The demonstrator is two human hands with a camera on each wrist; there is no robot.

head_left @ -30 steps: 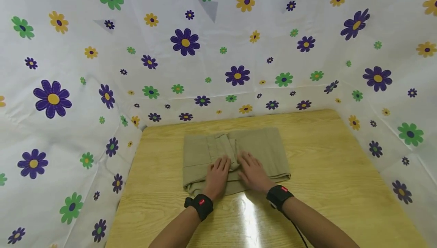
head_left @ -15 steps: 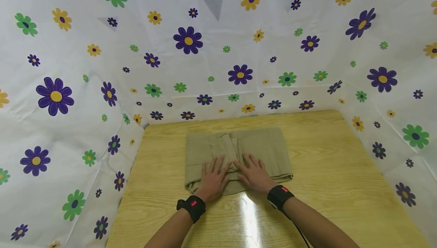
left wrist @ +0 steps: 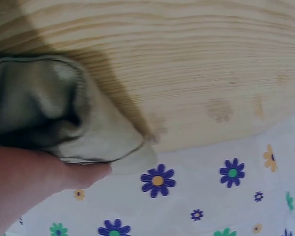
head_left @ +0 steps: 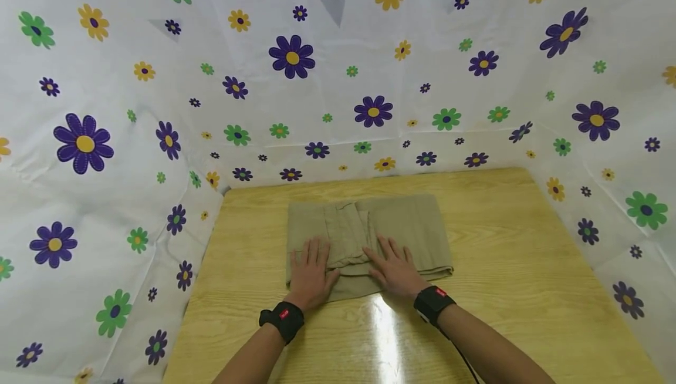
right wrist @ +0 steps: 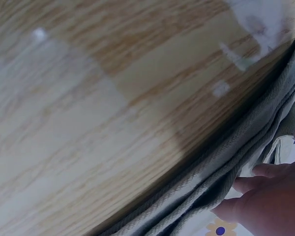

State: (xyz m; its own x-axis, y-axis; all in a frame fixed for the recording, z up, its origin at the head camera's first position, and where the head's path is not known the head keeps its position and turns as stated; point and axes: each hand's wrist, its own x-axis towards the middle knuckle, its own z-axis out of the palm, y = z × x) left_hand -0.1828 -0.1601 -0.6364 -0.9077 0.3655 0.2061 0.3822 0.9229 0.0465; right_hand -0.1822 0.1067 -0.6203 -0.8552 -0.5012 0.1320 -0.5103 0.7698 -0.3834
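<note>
A khaki cloth garment (head_left: 409,225), folded into a flat rectangle, lies on the table; its exact kind is hard to tell. Seams and a stitched strip run across its middle. My left hand (head_left: 310,275) rests palm down on the front left part, fingers straight and slightly spread. To the right of centre, my right hand (head_left: 397,269) rests on the front edge with extended fingers. In the left wrist view the garment's folded end (left wrist: 110,125) bulges beside a finger. Stacked layers of the garment (right wrist: 201,189) show in the right wrist view, next to the fingers.
The wooden table (head_left: 507,272) extends around the garment on all sides. A white sheet (head_left: 253,78) printed with flowers hangs behind it and along both sides. A black band (head_left: 434,305) with a cable sits on the right wrist, another band (head_left: 283,320) on the left.
My left hand has slid left across the garment, from near the middle to its front left part, its fingers spreading. The right hand stays nearly in place.
</note>
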